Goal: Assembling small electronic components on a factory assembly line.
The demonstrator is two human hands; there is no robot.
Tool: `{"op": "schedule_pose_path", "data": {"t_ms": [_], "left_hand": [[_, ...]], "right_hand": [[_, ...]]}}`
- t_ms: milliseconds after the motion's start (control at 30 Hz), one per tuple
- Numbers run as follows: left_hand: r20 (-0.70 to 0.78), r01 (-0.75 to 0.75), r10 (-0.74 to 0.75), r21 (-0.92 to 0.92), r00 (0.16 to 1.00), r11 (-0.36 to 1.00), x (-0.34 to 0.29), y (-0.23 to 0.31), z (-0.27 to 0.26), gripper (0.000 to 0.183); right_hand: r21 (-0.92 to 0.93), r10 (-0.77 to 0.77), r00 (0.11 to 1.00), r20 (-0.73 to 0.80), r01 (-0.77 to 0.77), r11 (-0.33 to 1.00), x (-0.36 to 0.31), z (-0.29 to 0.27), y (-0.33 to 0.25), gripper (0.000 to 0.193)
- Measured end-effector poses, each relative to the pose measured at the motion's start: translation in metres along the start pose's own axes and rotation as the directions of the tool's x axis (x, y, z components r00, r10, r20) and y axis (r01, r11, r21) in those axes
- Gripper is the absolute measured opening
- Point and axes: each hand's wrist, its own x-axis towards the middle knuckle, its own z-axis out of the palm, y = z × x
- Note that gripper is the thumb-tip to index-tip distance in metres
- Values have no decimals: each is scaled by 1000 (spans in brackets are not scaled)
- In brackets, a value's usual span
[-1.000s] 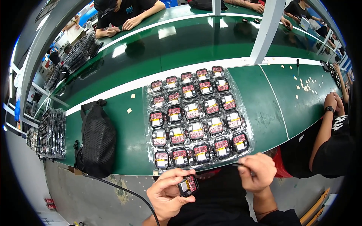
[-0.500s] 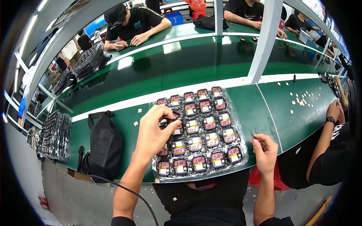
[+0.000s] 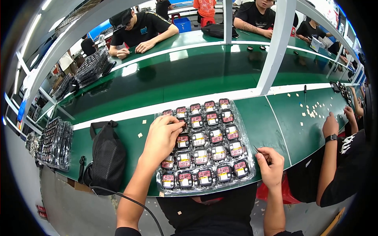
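Left hand [image 3: 160,138] laid over left columns of clear tray [image 3: 246,135], fingers [image 3: 176,125] curled on small module [image 3: 182,124]. Right hand [image 3: 270,164] at tray's right edge, fingers clenched on thin tool [image 3: 256,150].

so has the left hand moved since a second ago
Yes. The left hand has gone from the near edge, below the clear tray, forward onto the tray's left columns, its fingers now on a small part near the far-left corner.

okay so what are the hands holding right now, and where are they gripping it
The right hand pinches a thin dark tool near its lower end. The left hand rests on the tray of small parts; any grip there cannot be told.
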Motion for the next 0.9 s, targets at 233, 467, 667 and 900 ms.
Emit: {"op": "schedule_pose_path", "data": {"t_ms": [233,467,667,900], "left_hand": [[95,147,-144,-24,985,989,10,3,-10,18],[129,170,-164,-33,978,985,19,-1,-10,13],[-9,86,-85,27,996,996,17,3,-1,11],[-86,13,-5,90,996,996,-26,41,-21,29]], "right_hand": [[94,217,965,146,-232,968,18,2,5,14],[36,246,950,191,-257,966,38,7,-1,14],[155,248,956,158,-272,950,31,1,4,16],[-448,-237,971,-33,198,872,35,-14,4,24]]}}
